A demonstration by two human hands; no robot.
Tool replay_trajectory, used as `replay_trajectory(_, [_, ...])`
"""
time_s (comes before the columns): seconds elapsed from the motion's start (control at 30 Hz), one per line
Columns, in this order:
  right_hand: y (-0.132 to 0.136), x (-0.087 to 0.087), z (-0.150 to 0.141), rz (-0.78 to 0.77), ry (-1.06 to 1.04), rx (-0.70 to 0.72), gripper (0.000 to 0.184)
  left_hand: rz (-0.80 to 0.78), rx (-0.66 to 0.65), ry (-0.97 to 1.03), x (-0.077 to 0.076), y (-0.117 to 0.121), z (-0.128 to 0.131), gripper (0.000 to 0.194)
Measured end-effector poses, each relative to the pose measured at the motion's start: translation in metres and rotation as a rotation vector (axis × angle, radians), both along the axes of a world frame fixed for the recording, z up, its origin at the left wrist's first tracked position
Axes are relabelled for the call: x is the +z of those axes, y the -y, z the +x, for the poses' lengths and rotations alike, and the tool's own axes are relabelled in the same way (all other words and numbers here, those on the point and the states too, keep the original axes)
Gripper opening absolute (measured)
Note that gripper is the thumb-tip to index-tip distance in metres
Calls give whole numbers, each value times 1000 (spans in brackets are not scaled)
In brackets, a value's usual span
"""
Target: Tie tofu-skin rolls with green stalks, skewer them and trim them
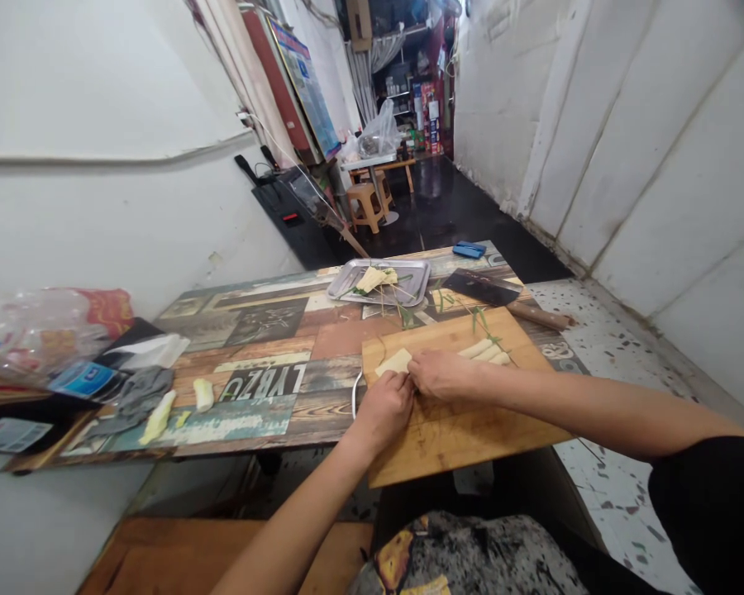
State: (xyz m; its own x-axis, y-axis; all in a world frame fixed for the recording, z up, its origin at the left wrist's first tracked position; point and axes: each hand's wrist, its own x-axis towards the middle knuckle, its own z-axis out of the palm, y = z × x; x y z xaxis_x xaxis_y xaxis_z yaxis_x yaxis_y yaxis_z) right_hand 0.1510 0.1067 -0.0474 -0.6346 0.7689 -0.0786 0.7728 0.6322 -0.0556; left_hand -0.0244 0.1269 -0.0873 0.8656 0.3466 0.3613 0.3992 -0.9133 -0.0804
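A pale yellow sheet that looks like tofu skin (395, 362) lies on the wooden cutting board (471, 430). My left hand (384, 405) is closed at its near edge, fingers curled. Against its right side, my right hand (437, 374) is closed too, the two hands touching or almost so. Whatever lies under the fingertips is hidden. Just beyond my right wrist, several pale rolls (487, 351) rest on the board with green herb sprigs (479, 318) by them. A metal tray (414, 285) behind the board holds fanned pale yellow pieces (375, 279) with green stems.
A cleaver (480, 287) with a wooden handle lies behind the board, near a blue object (469, 249). At left are two pale scraps (203, 395), a grey cloth (142, 392) and plastic bags (62, 330). Walls flank the table; stools (365, 207) stand farther back.
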Motion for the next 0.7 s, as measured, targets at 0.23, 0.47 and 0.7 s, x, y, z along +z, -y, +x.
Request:
replay_trajectory(0.23, [0,-2,3,-4,-68,7,24,14,46,-74,-7,1,3,16])
replay_trajectory(0.47, [-1,-10,3,-72,-177,-95,25,-18,69,-97,-18,-4,6,22])
replay_trajectory(0.7, [-4,-8,10,86,51,149,20,-143,45,23,0,-3,3,14])
